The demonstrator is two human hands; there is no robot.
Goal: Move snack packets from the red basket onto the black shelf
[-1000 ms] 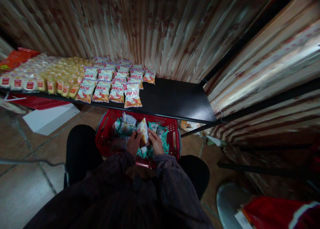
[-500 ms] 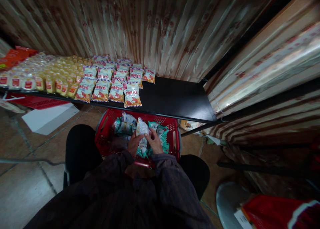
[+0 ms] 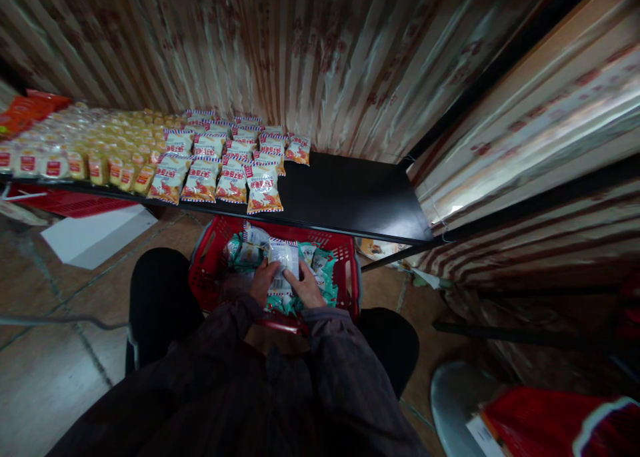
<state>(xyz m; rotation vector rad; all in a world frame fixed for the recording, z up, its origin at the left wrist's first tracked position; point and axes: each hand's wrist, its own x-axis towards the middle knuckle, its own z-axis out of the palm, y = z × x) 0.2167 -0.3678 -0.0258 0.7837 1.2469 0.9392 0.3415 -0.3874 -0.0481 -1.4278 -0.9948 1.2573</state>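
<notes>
Between my two hands is a white snack bag (image 3: 285, 256) with a striped top edge, held over the red basket (image 3: 206, 270). My left hand (image 3: 263, 281) grips its left side, fingers closed on it. On the other side, my right hand (image 3: 307, 286) holds the right edge with the thumb on the front. Teal and white snack packets (image 3: 326, 270) fill the basket below, partly covered by my hands and the bag. Above the basket, several orange-and-white snack bags (image 3: 265, 188) stand in rows on the black shelf (image 3: 350, 194).
Yellow packaged cakes (image 3: 117, 167) and white packaged ones (image 3: 54, 164) line the shelf's left part, with an orange bag (image 3: 30, 110) at its end. A white box (image 3: 97, 234) lies on the floor at left. At lower right a red bag (image 3: 550, 420) rests on a grey stool (image 3: 453, 394).
The held snack bag has turned from a slant to more upright, its printed panel now facing me. My hands stay over the basket, with the fingers slightly shifted.
</notes>
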